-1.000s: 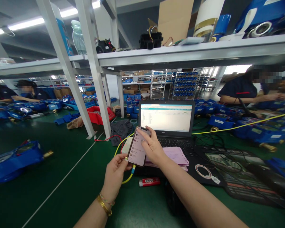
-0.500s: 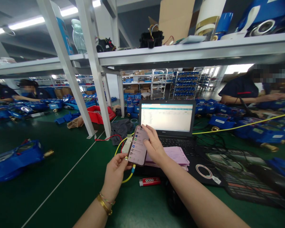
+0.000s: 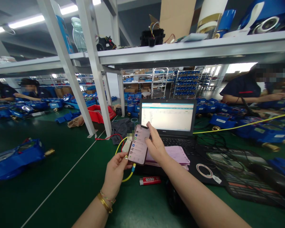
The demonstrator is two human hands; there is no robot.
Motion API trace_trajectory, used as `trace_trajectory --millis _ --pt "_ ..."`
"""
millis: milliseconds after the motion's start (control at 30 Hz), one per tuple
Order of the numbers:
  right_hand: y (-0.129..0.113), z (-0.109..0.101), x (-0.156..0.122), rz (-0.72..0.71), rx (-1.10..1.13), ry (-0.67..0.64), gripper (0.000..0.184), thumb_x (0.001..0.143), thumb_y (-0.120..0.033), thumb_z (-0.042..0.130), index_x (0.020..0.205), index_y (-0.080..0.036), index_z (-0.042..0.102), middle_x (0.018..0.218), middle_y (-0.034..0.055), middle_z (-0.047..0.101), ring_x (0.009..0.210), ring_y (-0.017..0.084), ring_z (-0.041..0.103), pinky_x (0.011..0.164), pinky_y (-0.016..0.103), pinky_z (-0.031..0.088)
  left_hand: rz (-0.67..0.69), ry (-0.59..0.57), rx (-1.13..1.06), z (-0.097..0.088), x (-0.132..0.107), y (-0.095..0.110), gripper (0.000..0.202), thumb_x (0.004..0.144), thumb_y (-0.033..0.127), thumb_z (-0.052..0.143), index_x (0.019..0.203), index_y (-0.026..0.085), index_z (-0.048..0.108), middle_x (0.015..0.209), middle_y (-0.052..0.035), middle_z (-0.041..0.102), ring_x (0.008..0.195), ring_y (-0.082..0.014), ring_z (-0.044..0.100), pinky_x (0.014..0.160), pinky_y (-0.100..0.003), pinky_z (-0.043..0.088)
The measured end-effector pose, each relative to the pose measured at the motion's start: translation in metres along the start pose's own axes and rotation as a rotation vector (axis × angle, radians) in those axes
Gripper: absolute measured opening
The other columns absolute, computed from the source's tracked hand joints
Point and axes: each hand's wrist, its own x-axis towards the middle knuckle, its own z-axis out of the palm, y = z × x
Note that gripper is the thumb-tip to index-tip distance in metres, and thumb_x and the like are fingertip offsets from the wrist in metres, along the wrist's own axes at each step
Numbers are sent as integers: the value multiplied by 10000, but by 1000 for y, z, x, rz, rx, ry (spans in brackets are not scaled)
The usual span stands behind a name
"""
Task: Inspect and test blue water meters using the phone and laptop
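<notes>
My left hand (image 3: 115, 172) grips the lower end of a smartphone (image 3: 139, 144) whose lit screen shows a list. A yellow cable (image 3: 129, 176) runs from the phone's bottom end. My right hand (image 3: 156, 146) rests against the phone's right edge, with a finger stretched up past its top corner. Just behind the phone stands an open black laptop (image 3: 168, 117) with a white page on its screen. A stack of pink papers (image 3: 177, 154) lies on its front part.
A red lighter (image 3: 149, 180) lies on the green table (image 3: 61, 177) below the phone. Blue meters (image 3: 14, 156) sit at left and several more (image 3: 263, 133) at right. White shelf posts (image 3: 95, 72) rise ahead. Other people (image 3: 242, 88) work at the far sides.
My right hand has slid from the screen's face to the phone's right edge, its finger now reaching above the top corner. The phone has tilted slightly upward.
</notes>
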Motion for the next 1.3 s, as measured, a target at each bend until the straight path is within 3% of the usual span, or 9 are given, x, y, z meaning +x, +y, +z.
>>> trace_trajectory --millis 100,267,567,733,833,933,1033,1167,1300 --pt "-6 -1 -2 -22 9 -67 770 788 -253 492 1481 -110 188 1507 159 230 1393 254 233 1144 490 257 -29 19 -45 1 -1 2 412 583 377 756 869 103 644 823 -63 689 679 -142 626 633 -240 533" --pt "-21 -3 -6 24 -73 -262 1182 597 -277 763 1506 -166 16 1541 172 -114 1424 324 38 1115 523 268 -28 44 -128 2 0 6 431 550 357 781 863 98 637 812 -61 697 690 -142 628 630 -236 534" --pt "-22 -2 -8 -44 -110 -364 1352 531 -348 873 1502 -203 -58 1525 168 -191 1417 340 1 1103 512 301 3 58 -194 0 0 3 372 568 324 763 838 104 633 796 -58 710 701 -155 646 660 -253 549" --pt "-21 -2 -8 -9 -112 -363 1255 576 -297 830 1507 -214 -7 1541 143 -144 1419 341 71 1100 518 319 -7 62 -183 -1 1 1 369 576 316 756 850 101 633 807 -67 708 689 -152 640 653 -252 543" --pt "-12 1 -8 -39 -88 -234 904 766 -252 618 1500 -189 95 1547 150 81 1393 307 228 1093 520 343 -20 67 -181 0 1 0 354 591 299 755 858 99 637 811 -69 701 687 -148 631 641 -247 538" --pt "0 4 -8 30 -36 -41 622 855 -230 416 1443 -137 235 1424 194 331 1208 270 494 949 482 498 -59 94 -188 -1 1 -1 247 674 223 695 872 89 633 778 -64 687 666 -133 622 630 -229 532" --pt "7 5 -8 103 -34 21 560 853 -291 416 1373 -106 325 1325 214 406 1075 264 568 799 435 571 -102 146 -201 -7 6 1 121 782 115 569 890 78 609 749 -63 668 632 -109 615 622 -209 528" --pt "11 7 -8 113 -62 17 536 855 -356 426 1334 -125 362 1286 189 433 1033 254 581 756 408 585 -191 248 -172 -16 33 6 140 844 17 445 886 76 564 726 -62 644 600 -89 616 616 -195 526" --pt "18 5 -10 109 -57 -19 544 837 -419 448 1303 -145 386 1268 178 452 1000 250 605 706 366 591 -254 323 -56 -18 74 13 73 890 123 522 918 83 576 795 -33 628 657 -103 606 614 -233 536"
